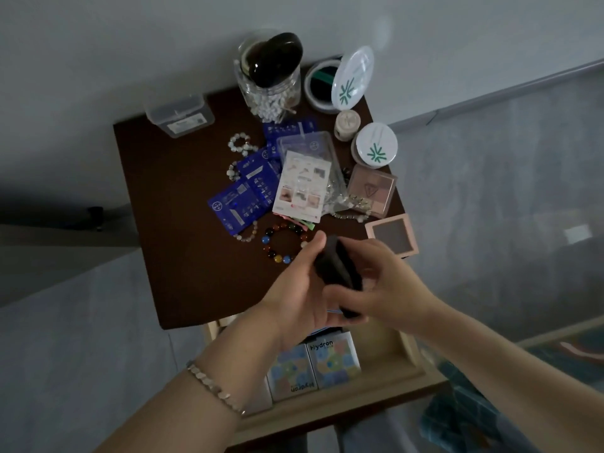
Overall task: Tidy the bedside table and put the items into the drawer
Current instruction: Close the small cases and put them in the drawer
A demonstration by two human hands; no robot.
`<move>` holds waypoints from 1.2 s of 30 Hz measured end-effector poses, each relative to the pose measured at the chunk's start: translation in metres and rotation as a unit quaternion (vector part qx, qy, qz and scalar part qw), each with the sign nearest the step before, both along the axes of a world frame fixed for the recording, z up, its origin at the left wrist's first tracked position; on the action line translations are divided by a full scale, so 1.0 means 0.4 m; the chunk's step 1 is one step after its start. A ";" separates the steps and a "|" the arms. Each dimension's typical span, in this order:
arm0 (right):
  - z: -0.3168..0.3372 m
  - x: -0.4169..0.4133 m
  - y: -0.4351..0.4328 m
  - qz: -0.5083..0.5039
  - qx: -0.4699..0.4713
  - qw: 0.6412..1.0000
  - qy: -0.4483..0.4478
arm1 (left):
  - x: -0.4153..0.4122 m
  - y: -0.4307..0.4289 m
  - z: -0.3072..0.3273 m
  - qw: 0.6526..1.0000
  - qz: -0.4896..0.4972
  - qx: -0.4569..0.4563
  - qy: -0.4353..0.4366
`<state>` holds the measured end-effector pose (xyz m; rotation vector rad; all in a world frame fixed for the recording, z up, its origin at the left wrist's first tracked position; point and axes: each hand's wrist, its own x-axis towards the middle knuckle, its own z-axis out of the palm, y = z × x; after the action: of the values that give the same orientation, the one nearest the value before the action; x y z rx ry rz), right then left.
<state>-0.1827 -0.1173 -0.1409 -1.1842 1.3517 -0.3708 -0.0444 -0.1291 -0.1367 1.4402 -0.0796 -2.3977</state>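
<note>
Item: small black matte oblong case [335, 264]. Location: held in air above front edge of dark brown wooden desk [183, 243], over open pale wooden drawer [402, 358].

Hands: left hand [294, 289] cups case from below, fingers curled round it. Right hand [385, 282] grips near end.

Handling, judged: light, apparently rigid, smooth, perhaps slippery. Best held across long sides.

Drawer holds pastel-patterned Hydron cardboard boxes [333, 364].

Multicoloured beaded bracelet [266, 239] and blue foil sachets [228, 207] lie on desk, not yet stowed.

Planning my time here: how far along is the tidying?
Early. The drawer is open with Hydron boxes inside. The left hand and right hand hold a dark case at the edge of the table. A beaded bracelet, blue sachets, compacts and jar wait on top.
</note>
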 end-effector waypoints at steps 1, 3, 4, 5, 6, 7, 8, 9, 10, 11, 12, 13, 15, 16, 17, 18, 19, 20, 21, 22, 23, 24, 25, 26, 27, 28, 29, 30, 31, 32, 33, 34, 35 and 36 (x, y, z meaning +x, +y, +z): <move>0.005 -0.004 0.002 0.002 -0.005 1.000 0.001 | -0.006 -0.003 0.003 1.000 0.003 0.009 0.020; 0.000 -0.018 0.005 -0.014 0.000 1.000 -0.004 | -0.016 -0.003 0.005 1.000 0.006 0.007 0.027; -0.001 -0.023 0.004 -0.018 -0.002 1.000 -0.004 | -0.019 -0.003 0.007 1.000 0.007 0.004 0.027; -0.004 -0.030 0.007 -0.016 -0.003 1.000 -0.003 | -0.022 -0.001 0.007 1.000 0.011 0.002 0.026; -0.006 -0.033 0.008 -0.013 -0.004 1.000 -0.001 | -0.022 0.000 0.006 1.000 0.017 -0.002 0.027; -0.006 -0.036 0.010 -0.008 -0.009 1.000 0.003 | -0.021 0.002 0.005 0.999 0.023 -0.008 0.028; -0.007 -0.037 0.013 0.000 -0.026 1.000 0.009 | -0.021 0.003 0.006 0.999 0.030 -0.013 0.032; -0.006 -0.036 0.017 0.013 -0.054 0.998 0.021 | -0.019 0.005 0.006 0.998 0.038 -0.018 0.038; -0.005 -0.034 0.020 0.026 -0.085 0.996 0.031 | -0.016 0.007 0.007 0.998 0.047 -0.022 0.048; -0.005 -0.031 0.021 0.029 -0.107 0.993 0.037 | -0.014 0.010 0.007 0.997 0.054 -0.023 0.057; -0.003 -0.029 0.022 0.024 -0.121 0.992 0.037 | -0.012 0.013 0.009 0.996 0.057 -0.022 0.061; 0.000 -0.027 0.021 0.018 -0.138 0.990 0.038 | -0.010 0.015 0.011 0.996 0.056 -0.021 0.064; -0.003 -0.026 0.022 0.022 -0.180 0.982 0.051 | -0.004 0.019 0.015 0.997 0.043 -0.019 0.063; -0.004 -0.024 0.024 0.025 -0.184 0.981 0.055 | 0.000 0.019 0.020 0.998 0.032 -0.014 0.061; -0.002 -0.023 0.025 0.020 -0.163 0.985 0.049 | 0.003 0.016 0.025 0.998 0.020 -0.004 0.060; 0.002 -0.021 0.028 0.002 -0.120 0.992 0.028 | 0.009 0.013 0.027 0.998 0.012 0.012 0.059; 0.005 -0.019 0.030 -0.022 -0.074 0.997 -0.002 | 0.015 0.010 0.028 0.998 0.010 0.030 0.057; 0.006 -0.017 0.034 -0.046 -0.036 0.998 -0.037 | 0.022 0.008 0.028 0.997 0.017 0.054 0.054; 0.007 -0.017 0.037 -0.064 -0.007 0.996 -0.069 | 0.025 0.004 0.029 0.995 0.035 0.081 0.049; 0.009 -0.012 0.042 -0.074 0.018 0.992 -0.096 | 0.031 0.004 0.030 0.992 0.057 0.106 0.041; 0.014 -0.010 0.043 -0.076 0.034 0.990 -0.113 | 0.032 0.002 0.033 0.989 0.075 0.121 0.034; 0.017 -0.006 0.047 -0.076 0.044 0.989 -0.121 | 0.034 0.002 0.037 0.988 0.085 0.131 0.021; 0.019 0.000 0.050 -0.074 0.047 0.988 -0.124 | 0.036 0.002 0.042 0.986 0.090 0.137 0.008; 0.021 0.007 0.053 -0.073 0.046 0.989 -0.122 | 0.038 0.002 0.044 0.985 0.096 0.141 -0.004; 0.023 0.013 0.054 -0.073 0.042 0.989 -0.119 | 0.040 0.003 0.046 0.984 0.103 0.147 -0.015; 0.025 0.021 0.055 -0.075 0.035 0.990 -0.115 | 0.043 0.004 0.046 0.981 0.114 0.155 -0.024; 0.027 0.023 0.053 -0.075 0.027 0.991 -0.108 | 0.042 0.003 0.047 0.979 0.123 0.160 -0.031; 0.028 0.030 0.051 -0.074 0.020 0.992 -0.100 | 0.046 0.005 0.046 0.978 0.128 0.162 -0.039; 0.029 0.035 0.049 -0.071 0.014 0.993 -0.093 | 0.047 0.005 0.046 0.978 0.128 0.159 -0.046; 0.027 0.041 0.047 -0.066 0.006 0.994 -0.087 | 0.050 0.008 0.044 0.978 0.129 0.155 -0.054; 0.028 0.045 0.045 -0.060 -0.003 0.995 -0.081 | 0.051 0.010 0.044 0.978 0.129 0.150 -0.063; 0.030 0.050 0.046 -0.055 -0.012 0.996 -0.074 | 0.053 0.015 0.042 0.979 0.129 0.144 -0.072; 0.032 0.055 0.046 -0.052 -0.021 0.996 -0.065 | 0.054 0.018 0.043 0.979 0.127 0.138 -0.080; 0.034 0.058 0.046 -0.049 -0.031 0.997 -0.055 | 0.057 0.020 0.042 0.980 0.125 0.131 -0.086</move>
<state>-0.1594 -0.0990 -0.1275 -1.1353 1.3135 -0.5433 -0.0216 -0.1210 -0.1199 1.6612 0.3683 -2.1359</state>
